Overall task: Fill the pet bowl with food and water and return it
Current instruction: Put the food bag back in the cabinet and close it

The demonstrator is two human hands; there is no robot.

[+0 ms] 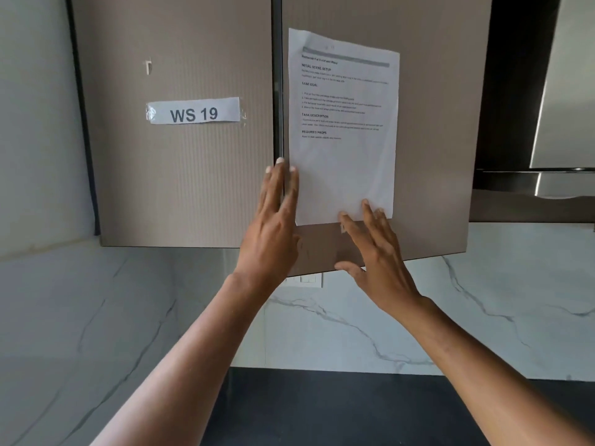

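Observation:
No pet bowl, food or water shows in the head view. Two taupe wall cabinet doors fill the upper part. My left hand [273, 220] lies flat, fingers straight, over the gap between the left door [177, 175] and the right door [431, 156]. My right hand [376, 255] is spread against the lower part of the right door, fingertips on the bottom edge of a printed task sheet [344, 130] taped there. The right door's lower edge stands slightly out from the left door's. Neither hand holds anything.
A "WS 19" label [193, 112] is taped to the left door. A steel range hood [560, 123] hangs at the right. Marble backsplash [322, 333] with a white wall switch [306, 280] runs below the cabinets, above a dark counter [322, 410].

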